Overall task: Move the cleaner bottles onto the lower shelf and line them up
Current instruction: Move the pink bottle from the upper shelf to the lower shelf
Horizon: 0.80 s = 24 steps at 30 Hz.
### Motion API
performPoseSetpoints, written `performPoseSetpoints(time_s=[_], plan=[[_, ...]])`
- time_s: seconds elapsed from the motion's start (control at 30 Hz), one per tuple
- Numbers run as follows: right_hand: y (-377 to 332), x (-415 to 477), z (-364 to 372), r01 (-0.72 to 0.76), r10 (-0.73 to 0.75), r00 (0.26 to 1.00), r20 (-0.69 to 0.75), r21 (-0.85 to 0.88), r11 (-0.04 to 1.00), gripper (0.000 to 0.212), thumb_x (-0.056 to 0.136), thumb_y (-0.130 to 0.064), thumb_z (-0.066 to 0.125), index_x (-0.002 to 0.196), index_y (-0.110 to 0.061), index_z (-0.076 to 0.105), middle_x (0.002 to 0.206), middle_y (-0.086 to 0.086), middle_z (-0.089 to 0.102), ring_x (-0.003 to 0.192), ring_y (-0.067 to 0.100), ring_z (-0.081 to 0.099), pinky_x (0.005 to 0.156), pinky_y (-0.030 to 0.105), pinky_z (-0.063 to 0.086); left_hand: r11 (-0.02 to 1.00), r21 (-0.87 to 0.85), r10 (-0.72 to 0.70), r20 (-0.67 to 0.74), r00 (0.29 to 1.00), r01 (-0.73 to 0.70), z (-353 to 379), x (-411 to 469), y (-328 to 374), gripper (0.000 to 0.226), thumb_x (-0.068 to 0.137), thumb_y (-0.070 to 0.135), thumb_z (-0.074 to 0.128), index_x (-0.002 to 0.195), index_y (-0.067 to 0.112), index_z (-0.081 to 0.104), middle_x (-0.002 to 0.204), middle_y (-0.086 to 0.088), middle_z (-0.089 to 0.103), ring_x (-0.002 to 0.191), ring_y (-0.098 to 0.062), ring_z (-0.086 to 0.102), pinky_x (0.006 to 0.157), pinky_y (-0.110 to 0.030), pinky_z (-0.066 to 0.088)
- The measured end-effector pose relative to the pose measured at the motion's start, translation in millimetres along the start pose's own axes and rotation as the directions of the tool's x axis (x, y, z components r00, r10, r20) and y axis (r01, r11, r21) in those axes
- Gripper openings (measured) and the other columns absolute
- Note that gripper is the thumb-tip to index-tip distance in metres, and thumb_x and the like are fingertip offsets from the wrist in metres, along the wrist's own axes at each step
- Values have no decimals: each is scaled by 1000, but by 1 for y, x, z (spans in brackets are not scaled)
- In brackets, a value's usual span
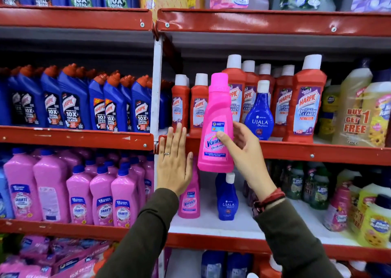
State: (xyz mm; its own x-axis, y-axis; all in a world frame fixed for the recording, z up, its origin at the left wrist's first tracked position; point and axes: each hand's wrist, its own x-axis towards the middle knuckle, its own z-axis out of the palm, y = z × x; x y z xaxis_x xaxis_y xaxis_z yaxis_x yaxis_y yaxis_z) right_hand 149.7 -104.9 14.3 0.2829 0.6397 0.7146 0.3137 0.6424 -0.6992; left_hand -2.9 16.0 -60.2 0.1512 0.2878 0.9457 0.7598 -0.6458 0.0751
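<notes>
My right hand (pixel 243 150) grips a pink Vanish bottle (pixel 218 108) upright in the air, in front of the middle shelf's red edge (pixel 317 153). My left hand (pixel 174 161) is flat with fingers spread, just left of the bottle, holding nothing. On the lower shelf (pixel 211 222) stand a second pink Vanish bottle (pixel 189 201), partly hidden behind my left hand, and a blue Ujala bottle (pixel 227 199) to its right. Another blue Ujala bottle (pixel 259 112) stands on the middle shelf among red Harpic bottles (pixel 304 102).
Blue Harpic bottles (pixel 74 102) fill the middle shelf at left, pink Shakti bottles (pixel 101 197) the one below. Yellow bottles (pixel 357 112) and green ones (pixel 317 191) stand at right. A white upright post (pixel 157 83) divides the bays. White shelf space lies right of the lower Ujala bottle.
</notes>
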Motion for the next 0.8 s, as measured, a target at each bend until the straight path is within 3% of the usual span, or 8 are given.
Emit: performPoseSetpoints(time_s=[0.17,0.33,0.43,0.53,0.63,0.73,0.8], plan=[[43,-51,-5,-72,74,997,35,-43,996,42,85,-26,80,123,-22,63,108,-10,76,98,4,73,78,19,58,999,-32,-19,44,999,20,7,-50,-4,65,103,29,30,163,9,15,174,-10,14,163,-21,2,133,-43,-2],[87,-89,-2,-153,164,983,81,-134,979,41,81,-33,82,115,-36,60,110,-11,73,97,5,73,80,27,61,996,-37,-74,169,983,81,21,-107,-12,69,101,29,33,165,15,9,174,-4,8,162,-18,-1,132,-36,-6],[116,-107,7,-179,199,973,116,-163,970,43,82,-31,80,119,-28,59,114,-12,71,102,7,71,86,33,60,994,-7,-105,268,958,111,33,-138,-13,69,101,28,34,164,11,12,175,-7,11,162,-17,-4,131,-33,-11],[143,-115,18,-215,237,963,130,-164,963,47,84,-21,80,124,-20,57,117,-14,68,107,1,67,93,30,58,988,28,-152,349,925,152,45,-168,-11,70,100,28,33,164,7,12,174,-9,11,162,-19,-2,130,-33,-12],[166,-116,24,-261,280,951,132,-143,955,48,84,-22,80,126,-19,56,118,-13,68,109,0,66,95,25,55,981,30,-188,409,893,193,56,-195,-9,69,101,30,30,163,5,12,173,-13,13,161,-27,13,132,-36,-6],[186,-112,31,-307,324,936,140,-127,943,48,84,-23,80,125,-20,55,121,-6,69,113,7,67,99,31,55,979,26,-191,441,877,200,66,-211,-7,70,101,30,29,161,2,8,171,-19,13,159,-33,18,129,-45,9],[198,-110,36,-340,352,925,140,-102,935,48,85,-18,79,125,-18,54,123,0,68,115,13,67,100,35,55,976,13,-199,451,870,216,69,-216,-6,71,101,30,32,160,-1,7,170,-19,10,159,-32,16,129,-43,8]])
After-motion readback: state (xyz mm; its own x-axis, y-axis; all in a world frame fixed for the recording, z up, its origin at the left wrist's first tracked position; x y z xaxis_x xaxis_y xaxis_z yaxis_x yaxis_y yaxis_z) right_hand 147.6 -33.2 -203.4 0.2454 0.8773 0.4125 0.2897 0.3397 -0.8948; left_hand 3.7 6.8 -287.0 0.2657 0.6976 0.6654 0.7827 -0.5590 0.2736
